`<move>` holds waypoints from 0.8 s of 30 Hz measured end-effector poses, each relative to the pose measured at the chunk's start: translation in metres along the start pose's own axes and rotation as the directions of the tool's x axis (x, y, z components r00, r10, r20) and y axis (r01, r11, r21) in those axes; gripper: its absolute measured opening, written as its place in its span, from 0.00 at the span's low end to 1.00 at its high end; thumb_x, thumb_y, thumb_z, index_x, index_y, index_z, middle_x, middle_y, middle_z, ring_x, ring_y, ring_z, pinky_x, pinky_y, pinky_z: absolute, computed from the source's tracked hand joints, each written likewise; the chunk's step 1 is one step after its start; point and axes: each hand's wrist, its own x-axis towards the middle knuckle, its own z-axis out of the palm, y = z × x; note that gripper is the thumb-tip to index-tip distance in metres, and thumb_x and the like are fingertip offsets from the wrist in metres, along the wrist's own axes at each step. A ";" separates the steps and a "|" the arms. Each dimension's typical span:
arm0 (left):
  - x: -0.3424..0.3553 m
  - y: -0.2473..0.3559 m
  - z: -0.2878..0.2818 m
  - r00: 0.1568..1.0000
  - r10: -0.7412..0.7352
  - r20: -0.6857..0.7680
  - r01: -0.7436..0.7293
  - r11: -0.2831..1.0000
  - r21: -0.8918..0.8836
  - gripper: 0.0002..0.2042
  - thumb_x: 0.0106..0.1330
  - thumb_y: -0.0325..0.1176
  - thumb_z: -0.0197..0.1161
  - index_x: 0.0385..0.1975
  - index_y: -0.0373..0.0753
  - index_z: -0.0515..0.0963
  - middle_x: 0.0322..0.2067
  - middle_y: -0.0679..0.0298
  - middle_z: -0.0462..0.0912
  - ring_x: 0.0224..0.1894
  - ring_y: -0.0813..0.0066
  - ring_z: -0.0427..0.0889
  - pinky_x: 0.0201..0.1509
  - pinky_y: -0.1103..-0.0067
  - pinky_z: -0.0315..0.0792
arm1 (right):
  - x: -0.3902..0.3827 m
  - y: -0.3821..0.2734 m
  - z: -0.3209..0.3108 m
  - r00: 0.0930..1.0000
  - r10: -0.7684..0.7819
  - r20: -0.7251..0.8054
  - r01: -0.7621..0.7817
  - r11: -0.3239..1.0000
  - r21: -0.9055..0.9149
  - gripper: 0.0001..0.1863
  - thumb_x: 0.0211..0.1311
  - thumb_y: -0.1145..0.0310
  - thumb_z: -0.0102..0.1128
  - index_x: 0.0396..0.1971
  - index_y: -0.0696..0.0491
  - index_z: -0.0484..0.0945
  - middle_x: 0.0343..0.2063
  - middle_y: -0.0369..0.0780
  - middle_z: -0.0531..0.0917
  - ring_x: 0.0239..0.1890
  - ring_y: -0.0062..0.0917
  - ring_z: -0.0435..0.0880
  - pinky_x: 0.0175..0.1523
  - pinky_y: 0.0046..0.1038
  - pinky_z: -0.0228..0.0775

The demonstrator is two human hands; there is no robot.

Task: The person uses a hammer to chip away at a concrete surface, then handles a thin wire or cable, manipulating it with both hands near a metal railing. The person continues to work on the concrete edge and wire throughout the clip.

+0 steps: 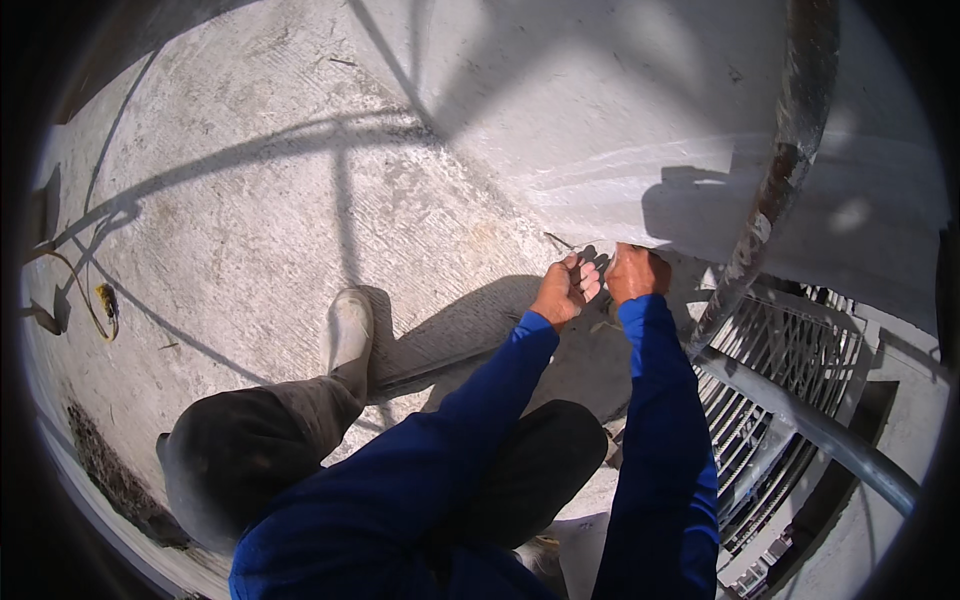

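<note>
My left hand point(566, 290) is turned partly palm up, with its fingers curled in. Whatever lies in it, if anything, is lost in dark shadow. Close beside it, my right hand point(637, 273) is closed in a fist at the lower edge of a smooth grey wall point(600, 150); what it grips is hidden. A thin dark stick or wire point(558, 241) pokes out just beyond the left fingertips. I cannot tell whether either hand touches it.
A paint-spattered upright pipe point(770, 200) and a slanting metal pipe point(815, 425) stand at right, before a metal grating point(735, 430). Rough concrete floor point(250, 220) spreads left, under my boot point(349, 325). A yellow cord with a connector point(106, 300) lies far left.
</note>
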 end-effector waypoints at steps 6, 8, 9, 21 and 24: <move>0.020 0.006 0.015 0.993 0.044 -0.109 -0.063 0.982 -0.179 0.05 0.69 0.33 0.49 0.33 0.47 0.73 0.33 0.68 0.80 0.36 0.70 0.77 0.42 0.70 0.72 | -0.001 0.001 0.005 0.994 0.013 -0.110 -0.014 1.000 -0.013 0.09 0.49 0.67 0.58 0.32 0.48 0.80 0.27 0.44 0.84 0.27 0.40 0.85 0.32 0.40 0.77; 0.023 0.007 0.014 0.989 0.026 -0.145 -0.051 0.985 -0.167 0.05 0.69 0.33 0.50 0.33 0.46 0.73 0.33 0.67 0.80 0.36 0.70 0.76 0.42 0.70 0.73 | 0.000 0.003 0.002 0.999 -0.001 -0.044 0.000 1.000 -0.024 0.09 0.51 0.66 0.56 0.33 0.48 0.80 0.27 0.44 0.84 0.27 0.41 0.84 0.32 0.41 0.76; 0.024 0.011 0.009 0.987 0.020 -0.157 -0.044 0.988 -0.150 0.05 0.69 0.33 0.50 0.33 0.45 0.73 0.32 0.67 0.79 0.36 0.70 0.76 0.41 0.71 0.73 | 0.001 0.003 0.001 1.000 -0.010 -0.010 0.010 1.000 -0.028 0.10 0.52 0.65 0.55 0.34 0.48 0.80 0.27 0.45 0.84 0.27 0.42 0.84 0.32 0.42 0.76; 0.024 0.038 -0.020 0.999 0.001 0.039 0.005 0.991 -0.132 0.09 0.69 0.33 0.48 0.35 0.36 0.74 0.32 0.60 0.80 0.34 0.66 0.80 0.41 0.69 0.77 | 0.002 0.004 0.017 0.993 -0.029 -0.114 0.027 1.000 -0.014 0.05 0.49 0.68 0.58 0.26 0.49 0.82 0.24 0.43 0.84 0.25 0.39 0.84 0.31 0.39 0.76; 0.020 0.033 -0.021 1.000 -0.016 0.020 0.018 0.993 -0.117 0.08 0.66 0.30 0.48 0.33 0.36 0.74 0.31 0.61 0.81 0.33 0.67 0.81 0.41 0.70 0.78 | 0.002 0.007 0.021 0.991 -0.041 -0.128 0.036 0.999 -0.040 0.05 0.49 0.68 0.59 0.25 0.49 0.82 0.23 0.42 0.84 0.24 0.39 0.84 0.30 0.38 0.76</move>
